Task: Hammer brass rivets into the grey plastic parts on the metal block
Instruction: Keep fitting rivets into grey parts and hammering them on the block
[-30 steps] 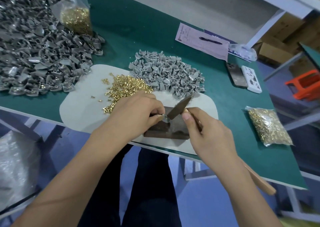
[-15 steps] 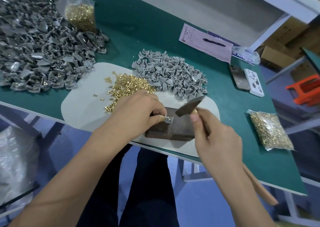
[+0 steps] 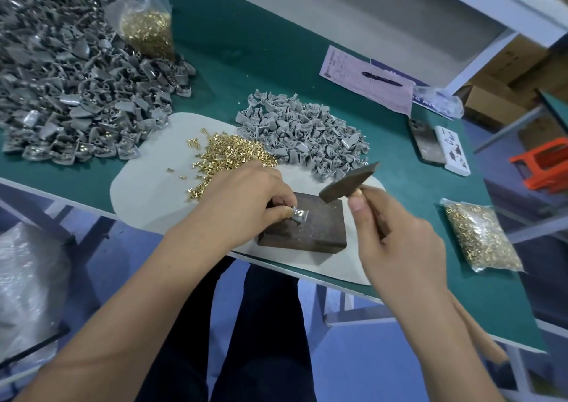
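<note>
Raised since the strike: dark steel hammer head (image 3: 349, 182), gripped in your right hand (image 3: 399, 248), above the small grey plastic part (image 3: 299, 215) your left hand (image 3: 246, 205) pinches on the dark metal block (image 3: 310, 232); next blow pending.

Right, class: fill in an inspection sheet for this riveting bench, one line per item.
Surface: green bench top with a pale mat.
Job's things: grey part on the metal block; loose rivets; unriveted parts pile; large parts heap.
Clutter: two rivet bags, paper with pen, phone.
Grippers: left hand pinches the part; right hand holds the hammer raised.
Cables: nothing seen.
Surroundings: cardboard boxes, orange stool.
</note>
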